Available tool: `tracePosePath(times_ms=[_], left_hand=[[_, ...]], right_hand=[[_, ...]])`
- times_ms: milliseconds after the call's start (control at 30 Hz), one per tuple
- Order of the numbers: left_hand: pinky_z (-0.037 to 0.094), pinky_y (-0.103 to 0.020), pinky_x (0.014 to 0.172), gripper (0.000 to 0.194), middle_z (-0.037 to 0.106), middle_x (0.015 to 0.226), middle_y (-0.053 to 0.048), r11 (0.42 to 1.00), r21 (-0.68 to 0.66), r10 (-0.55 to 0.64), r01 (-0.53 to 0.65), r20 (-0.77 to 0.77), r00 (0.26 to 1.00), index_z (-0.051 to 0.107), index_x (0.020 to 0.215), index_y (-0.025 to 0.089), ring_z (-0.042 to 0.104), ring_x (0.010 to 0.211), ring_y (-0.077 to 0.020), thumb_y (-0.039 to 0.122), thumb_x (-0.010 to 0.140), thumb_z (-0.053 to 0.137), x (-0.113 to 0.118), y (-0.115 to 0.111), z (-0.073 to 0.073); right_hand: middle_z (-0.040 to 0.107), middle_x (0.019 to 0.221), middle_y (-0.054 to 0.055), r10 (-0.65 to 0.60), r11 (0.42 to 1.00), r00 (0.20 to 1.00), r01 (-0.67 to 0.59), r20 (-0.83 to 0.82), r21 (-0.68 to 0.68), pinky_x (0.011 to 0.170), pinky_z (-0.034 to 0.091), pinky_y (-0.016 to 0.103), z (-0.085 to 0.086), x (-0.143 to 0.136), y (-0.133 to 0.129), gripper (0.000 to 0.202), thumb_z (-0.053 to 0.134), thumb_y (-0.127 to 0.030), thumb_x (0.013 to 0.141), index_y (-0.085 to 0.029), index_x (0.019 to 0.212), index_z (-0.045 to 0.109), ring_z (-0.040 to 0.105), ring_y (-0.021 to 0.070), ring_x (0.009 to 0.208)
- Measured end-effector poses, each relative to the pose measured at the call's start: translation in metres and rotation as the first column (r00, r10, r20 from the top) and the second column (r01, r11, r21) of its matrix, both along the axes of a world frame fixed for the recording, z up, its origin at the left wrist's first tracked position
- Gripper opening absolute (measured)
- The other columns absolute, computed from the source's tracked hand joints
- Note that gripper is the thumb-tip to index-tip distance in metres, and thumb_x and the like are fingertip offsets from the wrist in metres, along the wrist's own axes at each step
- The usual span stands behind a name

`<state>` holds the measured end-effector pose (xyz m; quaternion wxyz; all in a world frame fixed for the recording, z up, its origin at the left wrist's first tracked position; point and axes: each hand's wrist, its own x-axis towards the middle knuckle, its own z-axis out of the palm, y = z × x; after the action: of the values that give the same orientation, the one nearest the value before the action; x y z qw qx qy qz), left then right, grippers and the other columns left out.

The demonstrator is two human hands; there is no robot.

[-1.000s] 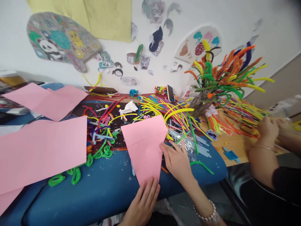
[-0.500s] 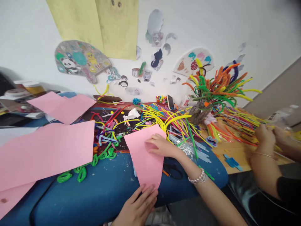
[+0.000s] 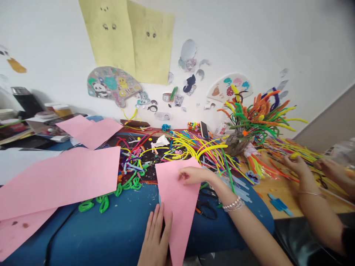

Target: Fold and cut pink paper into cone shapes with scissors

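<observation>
Your pink sheet (image 3: 180,207) lies in front of you on the blue desk (image 3: 111,236), broad at the far end and tapering towards you, its narrow end reaching the bottom of the view. Your left hand (image 3: 155,234) is spread palm down at the sheet's left edge, fingers straight and released, with the thumb over the edge and the other fingers to the left of it. Your right hand (image 3: 192,175) is over the upper part of the sheet, its fingers curled inward; you cannot tell from here whether they pinch the paper or only rest on it. A beaded bracelet (image 3: 233,204) circles your right wrist. Just beside the sheet, under your right forearm, scissors (image 3: 207,210) with dark handles lie partly hidden. Beyond the sheet you have a heap of coloured pipe cleaners (image 3: 191,144) and a crumpled white tissue (image 3: 161,141). To your left, a large pink paper (image 3: 69,181) partly covers some green loops (image 3: 102,203). On your right, a bouquet of fuzzy stems (image 3: 257,114) stands near the wall (image 3: 291,37), and a co-worker's hands (image 3: 296,166) are above a wooden desk (image 3: 273,190), near a blue craft piece (image 3: 279,204)
</observation>
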<state>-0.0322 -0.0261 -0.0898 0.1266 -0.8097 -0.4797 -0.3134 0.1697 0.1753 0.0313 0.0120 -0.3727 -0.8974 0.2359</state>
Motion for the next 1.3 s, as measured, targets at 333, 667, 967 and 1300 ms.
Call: tracePosePath(times_ms=[333,667,967,1300], left_hand=[[0.013,-0.041,0.122,0.078,0.068,0.124,-0.008,0.993,0.066,0.09,-0.098,0.126,0.988,0.03,0.149,0.013,0.06,0.118,-0.0182,-0.004,0.074,0.036,-0.012,0.017,0.017],[0.012,-0.052,0.121,0.072,0.053,0.141,-0.013,0.997,-0.023,0.071,-0.067,0.187,0.98,0.043,0.141,0.011,0.035,0.141,-0.0241,-0.007,0.071,0.038,-0.01,0.018,0.022],[0.03,-0.057,0.114,0.038,0.066,0.124,-0.01,0.934,0.349,-0.169,0.069,0.264,0.95,0.064,0.122,0.024,0.049,0.132,-0.0261,0.006,0.093,0.047,-0.013,0.048,0.082],[0.044,-0.04,0.107,0.029,0.069,0.117,-0.004,0.989,0.041,-0.113,0.141,0.823,0.557,0.072,0.111,0.029,0.06,0.119,-0.0252,0.038,0.092,0.052,-0.006,0.055,0.116]], right_hand=[[0.061,0.127,0.009,0.101,0.994,0.989,-0.105,0.107,0.033,0.1,0.046,0.036,0.026,0.018,-0.032,0.076,0.081,-0.018,0.056,-0.021,0.128,0.058,0.058,0.026,0.117],[0.069,0.084,0.002,0.014,0.991,0.999,-0.008,-0.037,0.134,0.075,0.049,0.028,0.052,0.035,-0.044,0.013,0.066,-0.015,0.076,-0.02,0.087,0.07,0.063,0.0181,0.081],[0.062,0.109,0.01,-0.095,0.857,0.774,0.384,-0.627,0.344,0.092,0.047,0.05,0.086,0.075,-0.076,0.046,0.062,-0.066,0.08,-0.026,0.058,0.07,0.058,0.029,0.106],[0.063,0.104,0.003,0.323,0.556,0.571,0.53,-0.754,0.64,0.082,0.05,0.047,0.061,0.068,-0.08,0.022,0.074,-0.04,0.081,-0.032,0.06,0.072,0.059,0.0245,0.099]])
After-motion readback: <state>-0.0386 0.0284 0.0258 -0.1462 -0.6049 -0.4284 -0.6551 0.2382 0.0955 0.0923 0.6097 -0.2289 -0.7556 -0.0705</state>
